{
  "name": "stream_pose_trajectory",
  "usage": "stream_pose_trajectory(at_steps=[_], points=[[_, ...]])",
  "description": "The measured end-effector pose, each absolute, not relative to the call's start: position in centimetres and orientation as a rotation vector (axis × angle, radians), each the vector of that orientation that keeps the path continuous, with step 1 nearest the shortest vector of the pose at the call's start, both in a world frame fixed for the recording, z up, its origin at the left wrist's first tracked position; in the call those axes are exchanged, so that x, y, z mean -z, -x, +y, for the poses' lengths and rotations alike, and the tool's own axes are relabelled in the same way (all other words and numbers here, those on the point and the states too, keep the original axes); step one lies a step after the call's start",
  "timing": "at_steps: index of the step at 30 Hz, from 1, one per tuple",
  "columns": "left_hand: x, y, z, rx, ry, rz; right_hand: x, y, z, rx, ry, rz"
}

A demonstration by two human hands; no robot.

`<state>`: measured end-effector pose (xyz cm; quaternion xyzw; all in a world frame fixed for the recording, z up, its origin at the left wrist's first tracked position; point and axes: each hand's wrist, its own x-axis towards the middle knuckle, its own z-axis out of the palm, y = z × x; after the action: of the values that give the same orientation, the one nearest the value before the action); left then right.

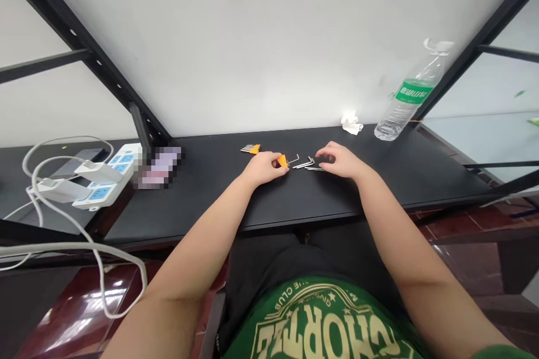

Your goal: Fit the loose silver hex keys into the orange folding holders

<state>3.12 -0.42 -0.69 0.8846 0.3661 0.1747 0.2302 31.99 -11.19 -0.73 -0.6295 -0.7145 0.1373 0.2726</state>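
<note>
My left hand (264, 168) is closed around an orange hex key holder (282, 161), pinching it between thumb and fingers. One thin L-shaped hex key (295, 159) sticks out of this holder to the right. Several loose silver hex keys (304, 165) lie on the black tabletop between my hands. Just right of them is my right hand (340, 161), its thumb and index finger curved with a gap between them; whether the thumb touches the nearest key is unclear. Behind my left hand lies a second orange holder (255, 149) filled with hex keys.
A clear plastic bottle with a green label (414, 91) stands at the back right, beside a crumpled tissue (351, 123). On the left are a white power strip (110, 175) with plugs and cables, and a blurred-out flat object (161, 167). A white wall (269, 45) rises behind the tabletop (202, 190).
</note>
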Motion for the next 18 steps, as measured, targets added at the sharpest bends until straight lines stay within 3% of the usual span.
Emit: stream_pose_trajectory(at_steps=[5, 18], points=[[0.6, -3.1, -0.5, -0.473, -2.438, 0.989, 0.8, -32.6, -11.2, -0.571, 1.775, -1.999], [0.3, -3.2, -0.9, -0.489, -2.460, 0.992, 1.9, -32.2, -8.4, -0.371, 1.832, -2.069]])
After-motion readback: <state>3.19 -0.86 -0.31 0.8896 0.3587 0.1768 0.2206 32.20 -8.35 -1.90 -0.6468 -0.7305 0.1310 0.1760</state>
